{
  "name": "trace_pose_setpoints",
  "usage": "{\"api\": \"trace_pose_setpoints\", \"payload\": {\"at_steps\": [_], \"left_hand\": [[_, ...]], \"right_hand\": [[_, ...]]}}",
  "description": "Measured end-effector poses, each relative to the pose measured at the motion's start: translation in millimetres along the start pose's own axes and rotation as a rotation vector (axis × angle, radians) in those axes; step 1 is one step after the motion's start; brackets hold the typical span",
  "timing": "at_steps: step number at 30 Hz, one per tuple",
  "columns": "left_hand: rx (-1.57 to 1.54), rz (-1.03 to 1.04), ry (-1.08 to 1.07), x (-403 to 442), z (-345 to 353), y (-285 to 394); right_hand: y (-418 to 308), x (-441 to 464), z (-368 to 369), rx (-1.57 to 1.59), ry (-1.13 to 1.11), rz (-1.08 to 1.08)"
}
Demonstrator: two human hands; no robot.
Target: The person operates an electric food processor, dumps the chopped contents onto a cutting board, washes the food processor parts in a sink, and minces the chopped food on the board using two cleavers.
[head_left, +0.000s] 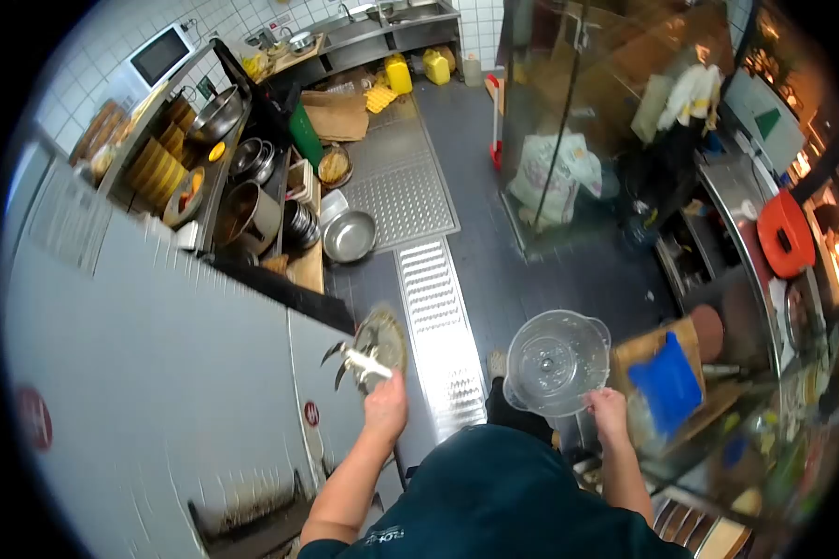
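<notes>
My left hand is closed around the end of a white-handled tool with dark curved prongs, at the lower middle of the view. Behind this tool is a greyish round object, which I cannot make out clearly. On the right, my right hand grips the rim of a large clear plastic container. The container hangs tilted above the floor, its open top towards me, with small droplets or bits inside.
Grey cabinet doors fill the left, below shelves with pots and bowls. A metal drain strip runs along the floor. A cardboard box with a blue bag stands right. Beyond a glass partition a person stands near a counter.
</notes>
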State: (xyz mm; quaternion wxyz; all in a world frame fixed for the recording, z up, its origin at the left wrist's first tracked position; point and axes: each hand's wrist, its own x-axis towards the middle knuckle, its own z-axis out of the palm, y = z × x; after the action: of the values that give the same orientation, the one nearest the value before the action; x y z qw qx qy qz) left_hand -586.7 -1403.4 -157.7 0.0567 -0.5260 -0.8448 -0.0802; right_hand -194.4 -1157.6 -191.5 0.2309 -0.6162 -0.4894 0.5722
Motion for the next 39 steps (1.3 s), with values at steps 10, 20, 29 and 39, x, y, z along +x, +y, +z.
{"api": "trace_pose_setpoints", "payload": {"at_steps": [10, 20, 29, 39], "left_hand": [[0.048, -0.417, -0.213, 164.5, 12.4, -79.9], [0.072, -0.414, -0.184, 417.6, 108.2, -254.6], [0.045, -0.214, -0.157, 790.5, 95.0, -409.0], [0.062, -0.416, -0.065, 1054.7, 164.5, -503.9]], "right_hand": [[-251.0, 248.1, 163.8, -0.330, -0.098, -0.265], [-385.8, 442.5, 365.9, -0.090, -0.191, -0.059], [-547.2, 585.8, 489.5, -0.145, -0.028, 0.012], [-698.4, 865.5, 650.1, -0.238, -0.002, -0.166]]}}
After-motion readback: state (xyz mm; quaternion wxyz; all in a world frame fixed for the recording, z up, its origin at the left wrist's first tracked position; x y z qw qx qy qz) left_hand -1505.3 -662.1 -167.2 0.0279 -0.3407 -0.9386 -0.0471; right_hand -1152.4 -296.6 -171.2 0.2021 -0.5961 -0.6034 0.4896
